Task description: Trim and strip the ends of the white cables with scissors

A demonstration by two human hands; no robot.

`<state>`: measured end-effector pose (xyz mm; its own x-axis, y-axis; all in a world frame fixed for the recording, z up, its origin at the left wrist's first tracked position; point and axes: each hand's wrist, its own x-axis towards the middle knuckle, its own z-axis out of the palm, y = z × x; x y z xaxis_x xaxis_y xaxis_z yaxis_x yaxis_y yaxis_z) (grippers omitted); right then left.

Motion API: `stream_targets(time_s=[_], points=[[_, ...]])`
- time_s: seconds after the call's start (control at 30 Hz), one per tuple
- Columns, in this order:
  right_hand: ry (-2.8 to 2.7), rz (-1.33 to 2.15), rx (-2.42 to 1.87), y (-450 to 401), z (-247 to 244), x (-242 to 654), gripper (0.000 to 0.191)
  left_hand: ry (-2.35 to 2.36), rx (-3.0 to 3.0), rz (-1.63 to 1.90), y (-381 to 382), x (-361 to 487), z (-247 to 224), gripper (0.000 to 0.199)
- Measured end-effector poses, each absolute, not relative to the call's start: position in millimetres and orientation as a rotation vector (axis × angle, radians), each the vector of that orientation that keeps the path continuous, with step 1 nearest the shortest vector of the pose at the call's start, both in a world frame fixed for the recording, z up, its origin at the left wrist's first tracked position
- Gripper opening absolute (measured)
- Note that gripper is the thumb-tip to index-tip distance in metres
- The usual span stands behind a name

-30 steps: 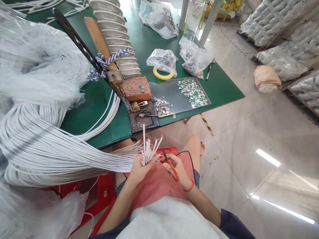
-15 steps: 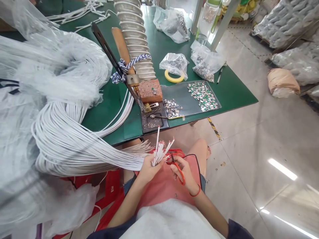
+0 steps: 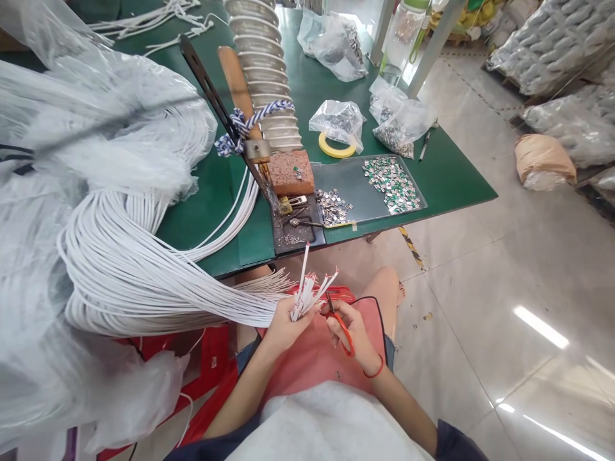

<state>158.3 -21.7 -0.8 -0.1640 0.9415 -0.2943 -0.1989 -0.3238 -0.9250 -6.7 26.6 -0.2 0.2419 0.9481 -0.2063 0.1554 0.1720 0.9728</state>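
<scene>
A thick bundle of white cables [image 3: 192, 298] runs from the left across to my lap. My left hand [image 3: 288, 323] is wrapped round its end, where red-tipped ends fan out above the fingers and one cable stands up taller than the rest. Close to the right of these ends, my right hand [image 3: 350, 330] holds scissors with red-orange handles [image 3: 342, 330], their dark blades pointing up and left. Whether the blades touch a cable is too small to tell. The fingertips of both hands are near each other over the pink apron [image 3: 307, 365].
On the green table [image 3: 456, 173] are a brick [image 3: 292, 173], a tray [image 3: 336, 173] of small metal and green parts, yellow tape [image 3: 337, 146], plastic bags and a ribbed hose [image 3: 262, 64]. Plastic-wrapped cables [image 3: 110, 115] lie at the left.
The view has shifted slightly. Both hands keep nearly the same pose, with the bundle still in my left hand and the scissors still in my right hand.
</scene>
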Motion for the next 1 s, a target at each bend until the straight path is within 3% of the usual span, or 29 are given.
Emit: stream_targets(time_s=[1.0], points=[[-0.930,1.590,-1.268,-15.5,5.5,158.0,0.033,1.229,1.207,0.818,29.0,-3.4,0.6,0.020]])
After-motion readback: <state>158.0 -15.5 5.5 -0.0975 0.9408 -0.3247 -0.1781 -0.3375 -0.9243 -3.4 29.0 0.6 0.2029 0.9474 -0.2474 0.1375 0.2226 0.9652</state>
